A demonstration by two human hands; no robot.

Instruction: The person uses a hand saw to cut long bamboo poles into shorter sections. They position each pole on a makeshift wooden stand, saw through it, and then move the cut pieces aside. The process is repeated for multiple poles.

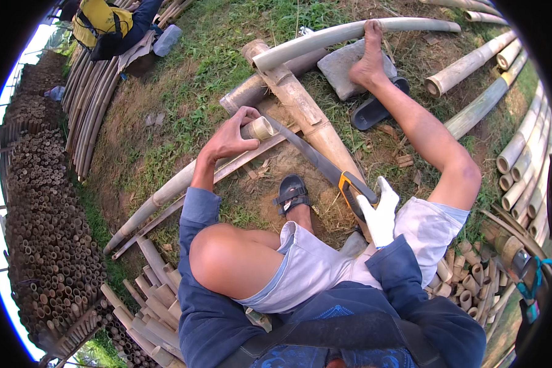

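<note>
Near the centre of the frame, the left hand (227, 138), bare, curls around the pale bamboo end (257, 129), its grip narrowed on the stem with the thumb below and the fingers above. The cut mouth faces right. A long bamboo pole (159, 195) runs up from the left of the frame towards that hand, but the wrist covers the stretch where the two would meet. A thin split strip (239, 161) lies just beside it.

Right of centre, the right hand (380, 211), in a white glove, has its grip closed around the orange and black handle of the saw (303, 150). The blade slants to the upper left, its tip just beside the bamboo end; whether they touch I cannot tell.

A thick bamboo beam (310, 116) slopes down through the middle, crossing a darker log (245, 95). In the upper right of the frame, the bare foot (368, 64) rests its toes on a curved pole (325, 38), above a grey stone (340, 72) and near a black slide (380, 105). The other foot wears a dark sandal (293, 193). A large bamboo stack (49, 214) fills the left edge, and short offcuts (466, 279) lie at the lower right.
</note>
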